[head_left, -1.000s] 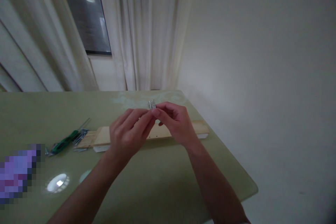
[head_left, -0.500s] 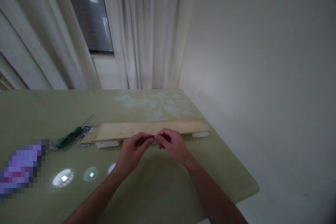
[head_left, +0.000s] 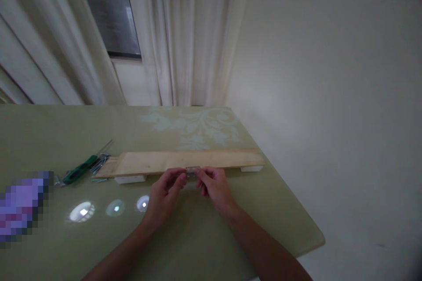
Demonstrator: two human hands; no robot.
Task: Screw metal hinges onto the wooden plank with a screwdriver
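A small grey metal hinge (head_left: 191, 170) with holes is held up at the near edge of a long pale wooden board (head_left: 184, 160). My right hand (head_left: 214, 184) pinches its right end between thumb and fingers. On the other side, the fingertips of my left hand (head_left: 166, 191) are closed at the hinge's left end. The board rests on white blocks, one near its left end (head_left: 131, 179) and one near its right end (head_left: 252, 168). Part of the board's front edge is hidden behind my hands.
A green-handled screwdriver (head_left: 80, 171) lies left of the board, next to a pile of screws (head_left: 100, 162) on a smaller wooden piece (head_left: 107, 167). A blurred purple item (head_left: 23, 206) is at the far left of the green table (head_left: 198, 237). A wall stands along the right.
The hinge has been turned so its flat, holed face now shows between my fingers. My left thumb and fingers have shifted slightly left. The view has tilted a little.
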